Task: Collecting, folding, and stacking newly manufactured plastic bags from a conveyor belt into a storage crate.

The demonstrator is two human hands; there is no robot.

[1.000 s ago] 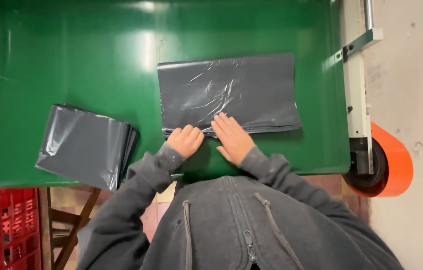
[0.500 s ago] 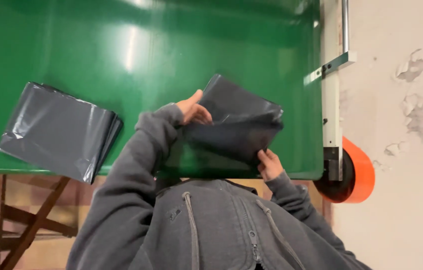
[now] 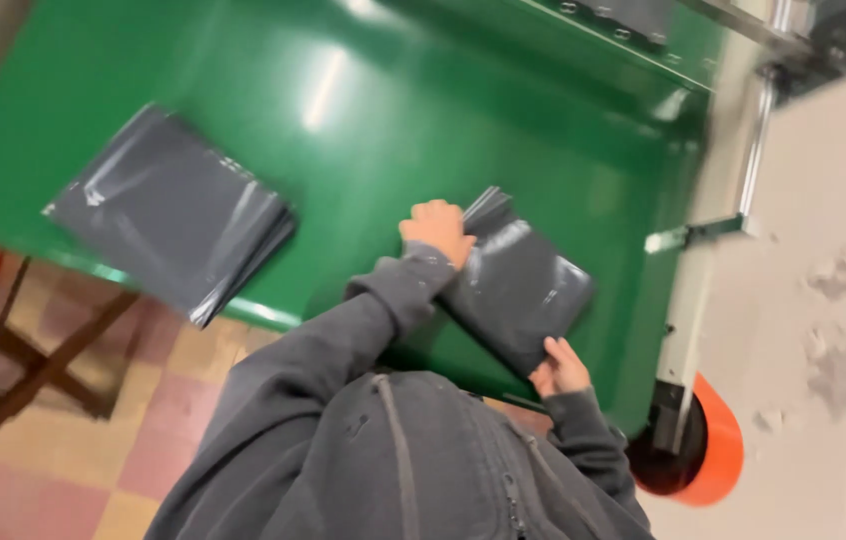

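The left hand (image 3: pixel 436 230) is pressing down, fingers curled, on the far end of the folded grey plastic bag (image 3: pixel 518 285), which is lying on the green table (image 3: pixel 363 130). The right hand (image 3: pixel 561 368) is gripping the bag's near corner with closed fingers. A stack of grey bags (image 3: pixel 168 212) is lying well apart, at the table's left edge.
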